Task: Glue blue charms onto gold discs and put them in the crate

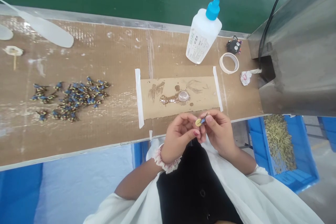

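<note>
Close to the table's front edge, my left hand (180,133) pinches a small yellow disc (198,122) between its fingers. My right hand (221,132) is closed on a small blue-and-dark figure (203,120), which touches the disc's upper side. Whether the two are joined I cannot tell. Just beyond my hands lies a taped-down cardboard piece (202,103) with a wet, shiny brown smear (169,99) and a clear round puddle (184,96). Left of it, many similar small blue, dark and yellowish figures (76,98) lie in a loose heap.
A white glue bottle (202,35) with a blue nozzle stands at the back. Right of it are a tape roll (222,63), a black trinket (233,46) and a pink flower (245,78). A blue bin (306,154) holds many yellowish discs (279,140). White paddles (49,31) lie far left.
</note>
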{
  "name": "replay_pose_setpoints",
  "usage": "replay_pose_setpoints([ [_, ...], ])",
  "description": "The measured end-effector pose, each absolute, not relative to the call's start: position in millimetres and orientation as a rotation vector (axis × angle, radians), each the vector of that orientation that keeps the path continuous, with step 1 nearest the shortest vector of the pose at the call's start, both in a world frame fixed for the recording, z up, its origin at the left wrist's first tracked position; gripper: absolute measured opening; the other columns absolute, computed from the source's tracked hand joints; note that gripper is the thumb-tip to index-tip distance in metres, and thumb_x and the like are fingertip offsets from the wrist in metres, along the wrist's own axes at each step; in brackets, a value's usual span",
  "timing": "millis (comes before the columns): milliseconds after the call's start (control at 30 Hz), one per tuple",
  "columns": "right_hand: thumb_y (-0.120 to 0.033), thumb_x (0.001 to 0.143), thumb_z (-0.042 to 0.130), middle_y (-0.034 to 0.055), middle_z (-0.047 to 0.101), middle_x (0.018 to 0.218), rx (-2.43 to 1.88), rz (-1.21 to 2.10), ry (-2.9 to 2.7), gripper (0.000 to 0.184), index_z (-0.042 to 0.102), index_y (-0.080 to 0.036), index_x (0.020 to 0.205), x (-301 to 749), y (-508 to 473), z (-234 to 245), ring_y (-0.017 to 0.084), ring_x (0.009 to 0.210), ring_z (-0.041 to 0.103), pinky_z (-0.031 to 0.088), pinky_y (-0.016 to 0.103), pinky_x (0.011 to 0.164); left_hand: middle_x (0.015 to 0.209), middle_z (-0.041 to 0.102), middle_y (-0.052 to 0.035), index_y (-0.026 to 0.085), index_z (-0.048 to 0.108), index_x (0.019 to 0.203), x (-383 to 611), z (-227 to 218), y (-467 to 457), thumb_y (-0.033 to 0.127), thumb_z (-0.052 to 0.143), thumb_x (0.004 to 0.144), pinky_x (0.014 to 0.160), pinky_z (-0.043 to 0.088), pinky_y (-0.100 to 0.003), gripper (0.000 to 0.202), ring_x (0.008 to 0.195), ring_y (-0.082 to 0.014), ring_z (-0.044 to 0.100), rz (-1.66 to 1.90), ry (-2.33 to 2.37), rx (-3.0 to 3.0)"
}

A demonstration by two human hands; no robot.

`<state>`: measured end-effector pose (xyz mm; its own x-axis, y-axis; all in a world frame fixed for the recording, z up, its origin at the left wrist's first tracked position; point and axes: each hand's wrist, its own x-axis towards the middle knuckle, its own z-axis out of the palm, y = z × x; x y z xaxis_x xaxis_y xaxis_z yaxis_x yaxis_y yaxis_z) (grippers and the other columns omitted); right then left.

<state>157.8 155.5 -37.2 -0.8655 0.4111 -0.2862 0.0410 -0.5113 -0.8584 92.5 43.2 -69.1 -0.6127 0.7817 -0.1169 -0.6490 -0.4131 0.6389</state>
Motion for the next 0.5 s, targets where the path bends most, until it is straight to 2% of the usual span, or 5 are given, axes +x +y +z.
replay_pose_setpoints([
  [100, -0.040, 0.084, 0.075, -0.0047, 0.064, 0.055, -0.716, 2.516, -1.354, 0.023, 0.066, -0.019, 0.085, 156.5, 155.8, -37.0, 0.011, 0.041, 0.060, 0.055, 0.022, 0.043, 0.070, 0.068, 0.0018, 0.021, 0.063, 0.098, 93.0, -72.1, 41.6, 0.021, 0.071, 0.085, 0.053, 0.054, -0.023, 0.015, 0.055, -0.0103, 0.063, 2.107, 0.977, 0.347],
  [200, -0.043, 0.081, 0.077, -0.0051, 0.062, 0.052, -0.802, 2.599, -1.318, 0.027, 0.066, -0.018, 0.083, 154.5, 157.1, -35.7, 0.009, 0.039, 0.058, 0.053, 0.019, 0.041, 0.074, 0.069, -0.0018, 0.021, 0.068, 0.092, 88.8, -75.4, 38.4, 0.027, 0.072, 0.084, 0.052, 0.053, -0.025, 0.011, 0.056, -0.0122, 0.063, 2.110, 1.332, 0.469],
  [300, -0.044, 0.078, 0.079, -0.0055, 0.061, 0.049, -0.902, 2.747, -1.225, 0.030, 0.065, -0.018, 0.080, 151.6, 157.7, -32.9, 0.007, 0.034, 0.053, 0.046, 0.014, 0.034, 0.073, 0.067, -0.0025, 0.023, 0.074, 0.090, 81.2, -79.6, 36.0, 0.034, 0.077, 0.079, 0.060, 0.054, -0.029, 0.015, 0.065, -0.0149, 0.063, 2.108, 1.675, 0.667],
  [400, -0.043, 0.077, 0.080, -0.0065, 0.058, 0.047, -0.941, 2.846, -1.139, 0.030, 0.064, -0.018, 0.077, 148.4, 156.0, -30.7, 0.006, 0.032, 0.050, 0.043, 0.011, 0.032, 0.076, 0.066, -0.0019, 0.027, 0.075, 0.098, 75.9, -83.5, 35.4, 0.033, 0.076, 0.080, 0.064, 0.054, -0.027, 0.019, 0.069, -0.0144, 0.064, 2.134, 1.758, 0.854],
  [500, -0.046, 0.075, 0.080, -0.0060, 0.058, 0.049, -0.953, 2.825, -1.191, 0.032, 0.064, -0.018, 0.077, 145.6, 154.2, -32.8, 0.007, 0.033, 0.049, 0.042, 0.013, 0.029, 0.079, 0.067, -0.0022, 0.027, 0.075, 0.099, 75.2, -87.8, 35.5, 0.030, 0.076, 0.081, 0.067, 0.054, -0.026, 0.018, 0.072, -0.0138, 0.065, 2.199, 1.771, 0.892],
])
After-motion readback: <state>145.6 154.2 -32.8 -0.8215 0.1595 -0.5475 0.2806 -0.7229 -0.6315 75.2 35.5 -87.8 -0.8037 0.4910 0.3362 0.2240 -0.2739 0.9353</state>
